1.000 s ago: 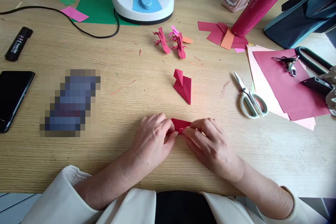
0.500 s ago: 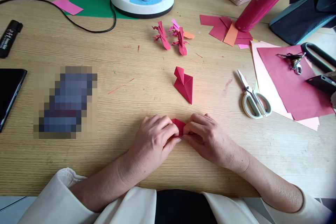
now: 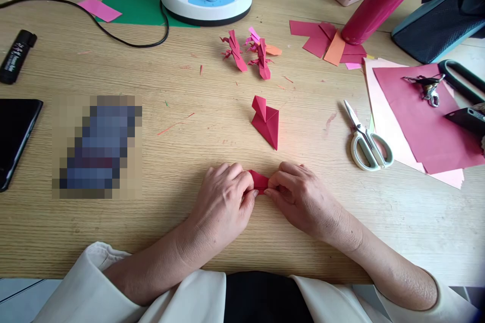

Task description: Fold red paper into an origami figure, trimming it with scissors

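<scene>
A small piece of red folded paper (image 3: 259, 180) is pinched between my two hands, low over the wooden table. My left hand (image 3: 227, 197) grips its left end, thumb and forefinger pressed together. At the other end, my right hand (image 3: 299, 197) pinches the paper the same way. Fingers cover most of both ends, so only the middle strip shows. Just beyond the hands lies a second folded red paper (image 3: 268, 123), pointed toward me, with a flap raised at its upper left. Farther back stand several small folded figures (image 3: 235, 51) in red, pink and orange.
Scissors (image 3: 369, 146) lie to the right, beside red sheets (image 3: 413, 126). Behind are paper scraps (image 3: 314, 45), a red bottle (image 3: 379, 7) and a white appliance (image 3: 204, 5) with a black cord (image 3: 125, 44). A blurred rectangle (image 3: 102, 146), a black phone-like object (image 3: 15, 136) and a black tube (image 3: 17, 55) lie left.
My thumbs have shifted on the red paper's near edge, and a crease line shows there now. The hands stay in nearly the same place; the whole view has shifted slightly.
</scene>
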Available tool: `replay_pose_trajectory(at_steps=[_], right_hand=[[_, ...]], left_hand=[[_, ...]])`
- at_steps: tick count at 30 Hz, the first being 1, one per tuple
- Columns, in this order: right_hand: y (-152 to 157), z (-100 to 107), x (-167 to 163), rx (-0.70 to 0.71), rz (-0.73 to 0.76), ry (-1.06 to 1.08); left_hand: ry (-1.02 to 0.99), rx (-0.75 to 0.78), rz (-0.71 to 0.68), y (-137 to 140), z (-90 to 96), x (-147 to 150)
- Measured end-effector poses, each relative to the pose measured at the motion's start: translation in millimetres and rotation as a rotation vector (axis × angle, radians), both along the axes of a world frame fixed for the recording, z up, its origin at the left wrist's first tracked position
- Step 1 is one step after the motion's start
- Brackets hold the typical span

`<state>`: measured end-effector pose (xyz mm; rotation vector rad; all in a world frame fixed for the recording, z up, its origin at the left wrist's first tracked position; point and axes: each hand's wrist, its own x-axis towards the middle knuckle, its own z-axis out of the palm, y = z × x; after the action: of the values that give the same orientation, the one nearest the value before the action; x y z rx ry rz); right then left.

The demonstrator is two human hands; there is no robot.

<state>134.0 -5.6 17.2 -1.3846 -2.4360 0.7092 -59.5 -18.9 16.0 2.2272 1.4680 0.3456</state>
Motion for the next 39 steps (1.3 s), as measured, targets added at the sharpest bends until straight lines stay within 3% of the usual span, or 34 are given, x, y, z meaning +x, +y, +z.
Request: replay_pose_trajectory(at_steps=[13,19,22,27,39], right_hand=[[-4.2,2.5,14.3,-0.041,-0.137,-0.095],[-14.9,5.0,25.3,0.089,-0.149,0.009],[-29.4,3.9,26.8,0.299,-0.05,0.08],[-42.8,-3.6,27.5,0.493,0.221,-0.142],[-46.1,-6.2,26.4,0.486,0.243,-0.277]], left_hand=[[0.052,0.063,-0.002,4.9,-3.5,3.2],[0.074,0.067,-0.021,5.5,-4.0,3.6],[0.066,0.086,-0.027,5.6,-4.5,3.8],[0.073,0.095,-0.021,4.9,-4.7,4.9],[0.028,0.092,-0.016,6.5,-5.6,3.0]])
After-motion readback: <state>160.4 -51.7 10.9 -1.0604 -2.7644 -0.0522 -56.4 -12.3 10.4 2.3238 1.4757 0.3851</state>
